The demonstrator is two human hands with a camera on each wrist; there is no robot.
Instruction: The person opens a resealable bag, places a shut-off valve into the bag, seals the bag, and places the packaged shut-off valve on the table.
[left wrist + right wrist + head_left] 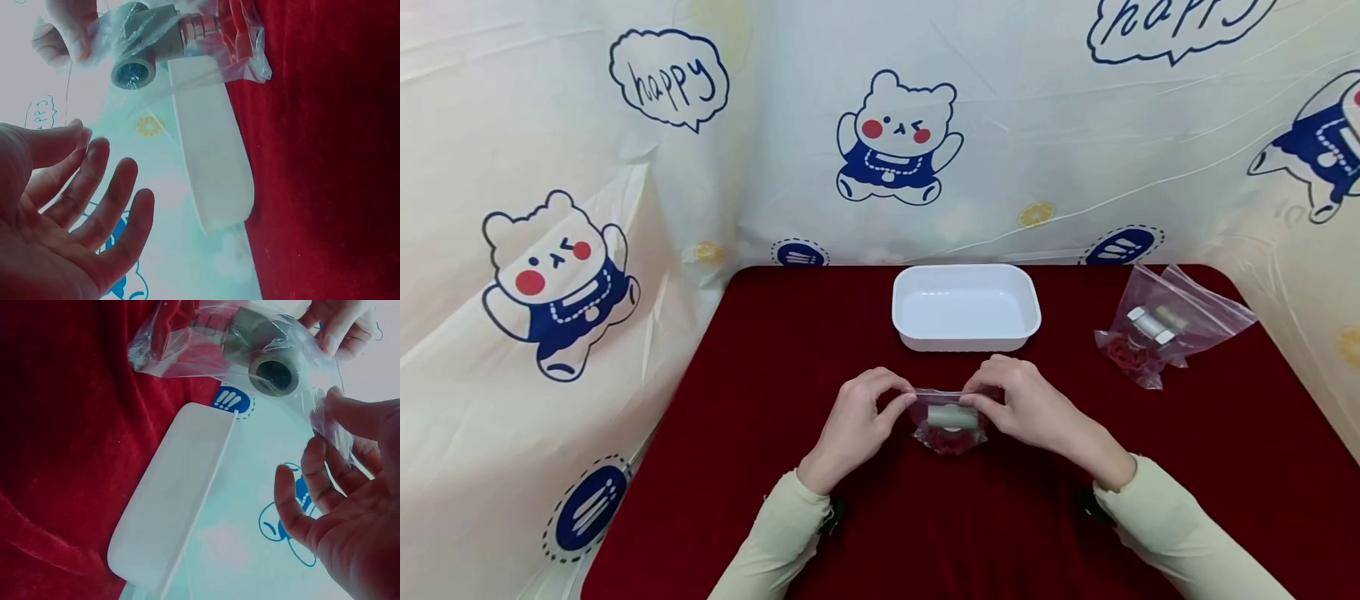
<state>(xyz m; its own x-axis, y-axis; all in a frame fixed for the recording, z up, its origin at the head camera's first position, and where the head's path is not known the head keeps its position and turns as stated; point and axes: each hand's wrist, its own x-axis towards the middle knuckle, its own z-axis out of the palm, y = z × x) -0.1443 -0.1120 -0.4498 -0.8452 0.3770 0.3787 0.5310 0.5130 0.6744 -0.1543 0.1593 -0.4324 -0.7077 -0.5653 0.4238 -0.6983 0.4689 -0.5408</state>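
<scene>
A clear zip bag (919, 417) hangs upright between both hands, above the red cloth. Inside it are a grey tee-shaped pipe fitting (150, 44), a shiny metal piece (200, 27) and something red (167, 325) at the bottom. My left hand (856, 421) pinches the top left corner of the bag between thumb and forefinger. On the opposite corner, my right hand (1030, 404) pinches the plastic the same way, its other fingers loosely bent in the right wrist view. The bag's top edge stretches fairly straight between the two pinches.
Just beyond the hands stands a white rectangular tray (966, 342). At the far right lies another clear zip bag (1213, 315), holding a metal piece with hex ends, a tan cylinder and something red. A printed curtain (790, 125) borders the red table (760, 350).
</scene>
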